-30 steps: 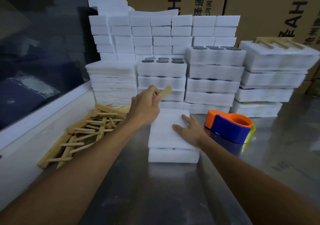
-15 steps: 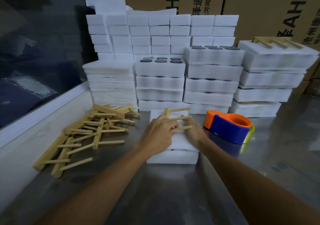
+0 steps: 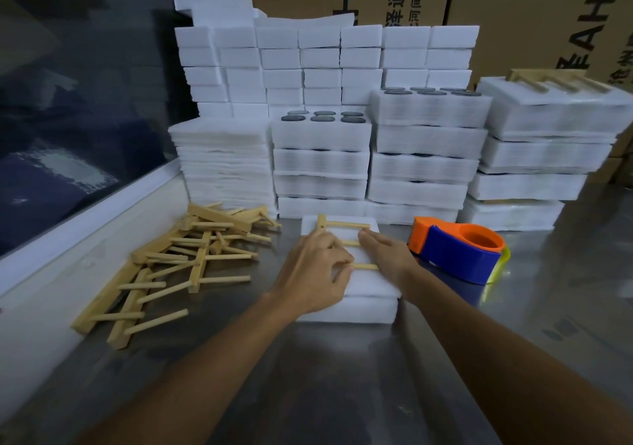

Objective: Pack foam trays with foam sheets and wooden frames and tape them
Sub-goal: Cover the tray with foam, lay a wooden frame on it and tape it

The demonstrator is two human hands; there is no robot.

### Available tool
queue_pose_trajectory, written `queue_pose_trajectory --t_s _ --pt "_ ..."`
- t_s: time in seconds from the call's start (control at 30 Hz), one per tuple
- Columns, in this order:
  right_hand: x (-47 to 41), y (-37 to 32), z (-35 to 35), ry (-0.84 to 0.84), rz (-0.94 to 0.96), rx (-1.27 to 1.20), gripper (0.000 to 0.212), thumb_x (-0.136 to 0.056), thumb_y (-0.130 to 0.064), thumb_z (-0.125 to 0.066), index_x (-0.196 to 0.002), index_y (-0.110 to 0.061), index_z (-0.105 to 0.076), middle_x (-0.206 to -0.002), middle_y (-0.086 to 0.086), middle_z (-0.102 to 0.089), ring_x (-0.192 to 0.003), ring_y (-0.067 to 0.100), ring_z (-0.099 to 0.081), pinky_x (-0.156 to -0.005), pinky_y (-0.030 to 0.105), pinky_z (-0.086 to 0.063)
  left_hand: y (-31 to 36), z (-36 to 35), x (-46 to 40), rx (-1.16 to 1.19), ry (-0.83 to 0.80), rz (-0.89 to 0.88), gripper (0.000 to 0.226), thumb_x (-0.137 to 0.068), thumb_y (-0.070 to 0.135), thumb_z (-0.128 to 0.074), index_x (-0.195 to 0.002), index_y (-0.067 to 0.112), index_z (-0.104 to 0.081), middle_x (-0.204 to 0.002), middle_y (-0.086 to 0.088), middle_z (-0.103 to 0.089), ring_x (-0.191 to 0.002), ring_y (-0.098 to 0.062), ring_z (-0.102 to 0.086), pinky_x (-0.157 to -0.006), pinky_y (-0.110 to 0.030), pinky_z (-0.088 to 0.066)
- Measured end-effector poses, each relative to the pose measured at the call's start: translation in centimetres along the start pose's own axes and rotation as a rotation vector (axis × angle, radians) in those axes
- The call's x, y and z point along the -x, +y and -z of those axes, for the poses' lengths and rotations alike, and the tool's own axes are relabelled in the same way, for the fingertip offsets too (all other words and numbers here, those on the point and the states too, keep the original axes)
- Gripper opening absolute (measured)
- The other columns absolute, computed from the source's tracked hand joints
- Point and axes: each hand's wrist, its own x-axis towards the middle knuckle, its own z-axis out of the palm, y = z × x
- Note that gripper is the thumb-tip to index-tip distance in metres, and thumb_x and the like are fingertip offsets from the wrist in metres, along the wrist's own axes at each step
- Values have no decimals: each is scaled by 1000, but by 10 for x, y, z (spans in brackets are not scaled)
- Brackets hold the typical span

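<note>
Both hands are on the frame [image 3: 342, 243] atop the pack [image 3: 346, 290], which sits on the worktop [image 3: 342, 393] in front of you, between the frame pile [image 3: 178, 259] and the tape gun [image 3: 457, 252]. Your left hand [image 3: 313, 269] has fingers curled over the frame's spine side, pinching near the lower peg; whether the thumb is under the wood, I can't tell. Your right hand [image 3: 387, 256] lies flat with fingers straight, pressing on the peg ends. Handling judgement: the frame is light, stiff, thin pegs off one spine, so the pegs are the weak point. Hold it by the spine, not a single peg. The pack is foam: very light, soft, dents under fingertip load and will slide on the steel worktop. Press with flat palms, not tips, and keep one hand down when you reach for the tape gun or the stack shifts. Frame looks roughly centred, top peg near the far edge. Grip the pack by its long sides when lifting; squeezing corners will crush them. Tape not applied yet as far as I can see. Tray stacks [image 3: 322, 160] stand just behind.
</note>
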Motion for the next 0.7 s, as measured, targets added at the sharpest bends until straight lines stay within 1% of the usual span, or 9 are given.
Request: queue_pose_trajectory --t_s 0.03,0.1,0.13,0.23,0.3,0.37,0.47,0.6,0.7 --pt "0 -1 0 -4 1 5 47 -98 -44 -58 -142 -27 -55 -147 2 -52 -131 23 -51 -116 43 -37 -1 0 -1 68 50 65 20 -84 22 -72 -102 12 -75 -113 -4 -58 -100 -17 -53 -89 -30 -46" --pt "2 -3 1 -12 -8 17 49 -97 -46 -58 -143 -29 -54 -146 2 -53 -128 23 -52 -114 42 -39 -7 0 -10 162 133 230 31 -85 24 -71 -114 14 -69 -121 0 -49 -108 -15 -51 -92 -23 -40" --pt "2 -4 2 -17 -14 22 50 -97 -47 -58 -143 -30 -53 -145 2 -53 -125 22 -53 -112 41 -41 -12 0 -16 173 116 323 38 -86 25 -69 -122 16 -63 -123 1 -50 -113 -16 -50 -93 -21 -37" --pt "6 -7 2 -29 -14 18 52 -96 -48 -60 -144 -29 -53 -142 2 -54 -117 20 -55 -105 35 -45 -28 -2 -21 234 -69 524 54 -90 26 -65 -141 20 -48 -137 3 -51 -127 -18 -46 -98 -24 -33" --pt "7 -7 2 -31 -5 -12 54 -95 -47 -62 -144 -26 -53 -143 2 -54 -122 20 -55 -107 35 -45 -35 -7 -15 255 -74 501 48 -91 26 -63 -138 16 -54 -136 6 -51 -128 -15 -47 -97 -19 -30" --pt "6 -6 2 -27 2 -23 55 -94 -46 -63 -144 -24 -54 -143 2 -54 -124 21 -55 -109 37 -44 -38 -11 -10 296 -12 485 41 -91 24 -65 -130 14 -61 -125 12 -52 -124 -11 -49 -93 -12 -29" --pt "6 -8 2 -34 3 -19 54 -95 -45 -63 -144 -24 -53 -139 3 -56 -113 18 -58 -102 34 -48 -37 -10 -12 399 37 559 38 -85 26 -72 -121 15 -64 -119 16 -53 -113 -7 -53 -76 5 -29" --pt "4 -7 2 -12 -3 -10 51 -96 -45 -62 -142 -26 -54 -140 3 -55 -118 22 -57 -105 39 -48 -37 -3 -11 522 -110 655 66 -72 52 -80 -129 31 -53 -125 24 -46 -103 3 -49 -63 -1 -38" --pt "3 -8 0 16 12 8 46 -96 -43 -62 -138 -26 -54 -137 5 -54 -111 22 -60 -98 38 -52 -35 -1 -11 581 -139 663 72 -63 56 -84 -122 32 -53 -130 20 -43 -100 2 -50 -53 -3 -45"
